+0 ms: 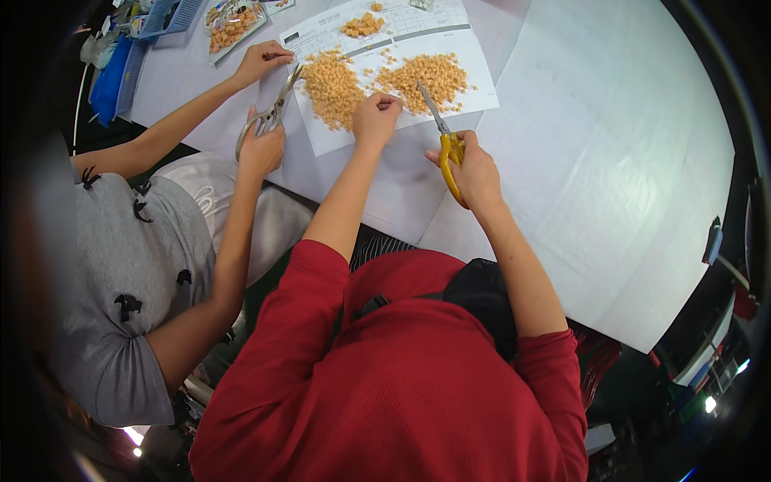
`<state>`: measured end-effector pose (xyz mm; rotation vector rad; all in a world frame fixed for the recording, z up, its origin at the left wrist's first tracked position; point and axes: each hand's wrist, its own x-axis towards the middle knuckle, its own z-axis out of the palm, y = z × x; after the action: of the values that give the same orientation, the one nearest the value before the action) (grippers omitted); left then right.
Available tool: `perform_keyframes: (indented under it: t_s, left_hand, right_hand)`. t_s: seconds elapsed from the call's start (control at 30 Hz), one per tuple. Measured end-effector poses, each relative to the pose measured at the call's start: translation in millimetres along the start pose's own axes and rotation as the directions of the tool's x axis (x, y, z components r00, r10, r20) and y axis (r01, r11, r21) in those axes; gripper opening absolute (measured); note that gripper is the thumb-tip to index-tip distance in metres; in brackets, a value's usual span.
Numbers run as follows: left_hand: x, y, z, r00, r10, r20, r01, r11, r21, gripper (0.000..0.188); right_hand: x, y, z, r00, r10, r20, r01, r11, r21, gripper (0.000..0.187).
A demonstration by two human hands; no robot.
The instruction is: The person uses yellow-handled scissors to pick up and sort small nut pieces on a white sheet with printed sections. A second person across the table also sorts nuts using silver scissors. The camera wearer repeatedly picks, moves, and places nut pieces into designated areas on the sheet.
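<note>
My right hand is closed around the yellow handles of a pair of scissors. The metal blades point away from me, and their tip is at the right-hand pile of small orange-yellow pieces. Just left of that pile, my left hand has its fingers curled in a pinch; whether anything sits between them is too small to make out. A second pile of the same pieces lies to the left. Both piles rest on printed white paper sheets on the white-covered table.
On my left sits a person in grey, one hand holding silver scissors, the other hand by the left pile. Larger orange chunks lie farther back. A clear bag of pieces and blue baskets stand far left.
</note>
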<state>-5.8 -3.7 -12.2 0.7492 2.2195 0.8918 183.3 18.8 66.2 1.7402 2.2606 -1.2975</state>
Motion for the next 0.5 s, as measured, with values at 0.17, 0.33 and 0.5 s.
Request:
perform_keyframes:
  t_s: [0.17,0.33,0.5]
  left_hand:
    - [-2,20,-17,0.944,-0.272,0.187,0.33,0.772,-0.544,0.02]
    - [-3,22,-16,0.856,-0.276,0.437,0.508,0.287,-0.812,0.016]
    - [-11,30,-7,0.846,-0.269,0.461,0.504,0.118,-0.856,0.012]
  right_hand:
    - [-2,-10,-5,1.0,-0.011,0.013,0.01,1.0,0.016,0.063]
    - [-6,-10,2,0.997,-0.078,-0.003,0.078,0.997,0.009,0.065]
    - [-7,-18,-1,0.997,-0.072,0.026,0.074,0.996,-0.053,0.067]
